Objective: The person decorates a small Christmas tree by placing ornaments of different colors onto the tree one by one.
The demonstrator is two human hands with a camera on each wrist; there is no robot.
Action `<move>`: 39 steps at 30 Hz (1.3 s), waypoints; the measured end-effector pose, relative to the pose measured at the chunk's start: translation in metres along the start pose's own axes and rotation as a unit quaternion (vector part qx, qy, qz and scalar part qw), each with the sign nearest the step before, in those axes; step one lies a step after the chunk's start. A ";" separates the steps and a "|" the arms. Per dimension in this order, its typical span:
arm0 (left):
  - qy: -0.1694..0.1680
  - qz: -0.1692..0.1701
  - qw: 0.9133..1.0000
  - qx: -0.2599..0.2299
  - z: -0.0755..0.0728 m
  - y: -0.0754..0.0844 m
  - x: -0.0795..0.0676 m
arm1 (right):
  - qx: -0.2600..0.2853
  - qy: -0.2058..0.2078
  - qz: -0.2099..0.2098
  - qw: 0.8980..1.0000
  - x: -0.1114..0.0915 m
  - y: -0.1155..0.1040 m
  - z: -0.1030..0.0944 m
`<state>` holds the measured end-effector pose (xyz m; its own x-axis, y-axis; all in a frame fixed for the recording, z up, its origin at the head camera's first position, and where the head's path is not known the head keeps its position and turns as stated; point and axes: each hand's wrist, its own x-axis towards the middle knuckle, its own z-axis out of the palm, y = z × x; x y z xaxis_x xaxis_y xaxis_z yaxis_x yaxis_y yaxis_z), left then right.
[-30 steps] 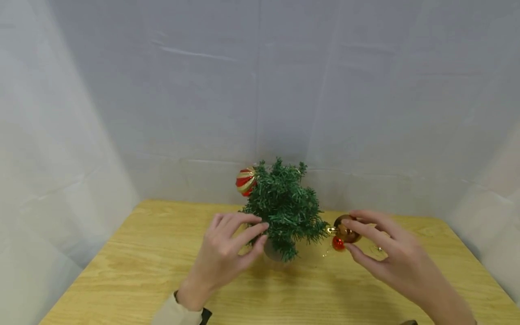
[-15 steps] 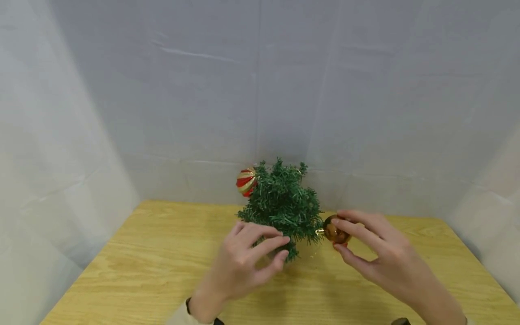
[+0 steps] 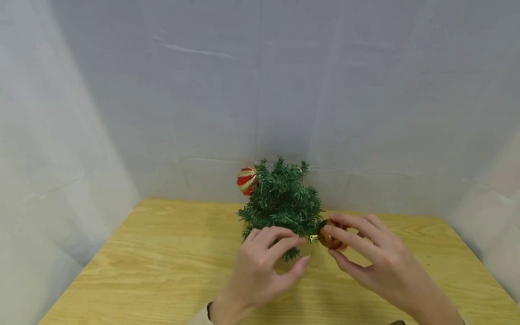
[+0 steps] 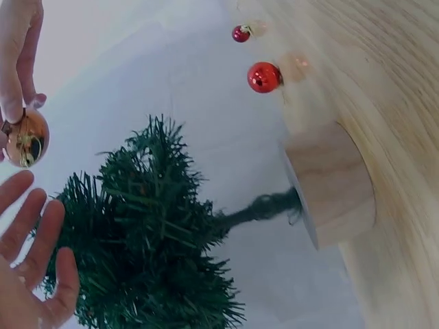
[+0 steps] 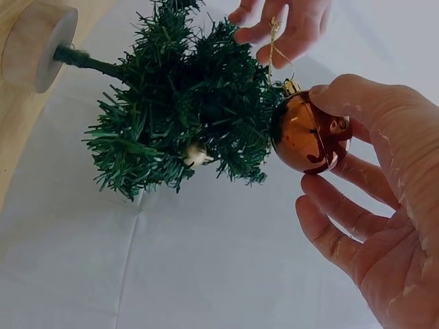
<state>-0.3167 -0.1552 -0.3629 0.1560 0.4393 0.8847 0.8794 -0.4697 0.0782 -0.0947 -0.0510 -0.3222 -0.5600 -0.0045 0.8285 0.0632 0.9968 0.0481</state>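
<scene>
My right hand [image 3: 382, 257] pinches a shiny copper-brown bauble [image 3: 331, 234] between thumb and fingers, at the right side of a small green artificial Christmas tree [image 3: 284, 198]. Its gold cap points left toward the tree, and a thin gold string loop [image 5: 273, 55] extends from it in the right wrist view. My left hand [image 3: 264, 266] is in front of the tree, thumb and fingers apart near that loop, holding nothing. A red-and-gold striped bauble [image 3: 246, 180] hangs at the tree's upper left. A small pale gold bauble [image 5: 195, 154] sits among the branches.
The tree stands on a round wooden base [image 4: 333, 185] on the wooden table [image 3: 162, 262]. A red bauble [image 4: 264, 77] and a smaller dark red one [image 4: 241, 33] lie on the table beyond it. White cloth [image 3: 260, 90] surrounds the table.
My left hand has moved right across the tree's front, toward the bauble's loop. The right hand has brought the copper-brown bauble left, close to the branches.
</scene>
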 end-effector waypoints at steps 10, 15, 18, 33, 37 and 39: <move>0.004 -0.028 0.999 0.035 0.005 0.008 0.002 | 0.006 -0.010 0.004 1.000 0.001 -0.005 0.001; 0.014 -0.026 0.998 0.051 0.006 0.009 0.003 | 0.015 -0.014 0.005 1.000 0.000 -0.006 0.001; 0.016 -0.034 0.998 0.051 0.007 0.010 0.003 | 0.017 -0.022 0.012 1.000 0.000 -0.006 0.001; 0.055 -0.013 0.998 0.000 0.000 0.006 0.003 | 0.042 -0.062 0.062 0.995 -0.007 -0.007 0.004; 0.066 0.017 0.998 0.006 0.000 0.006 0.004 | 0.099 -0.077 0.079 0.989 -0.008 -0.007 0.009; 0.067 0.034 0.997 0.016 0.001 0.006 0.005 | 0.114 -0.086 0.085 0.986 -0.008 -0.007 0.012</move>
<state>-0.3100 -0.1556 -0.3584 0.1558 0.3000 0.9411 0.8831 -0.4691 0.0033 -0.1004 -0.0573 -0.3355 -0.6897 0.1583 0.7066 -0.0079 0.9741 -0.2259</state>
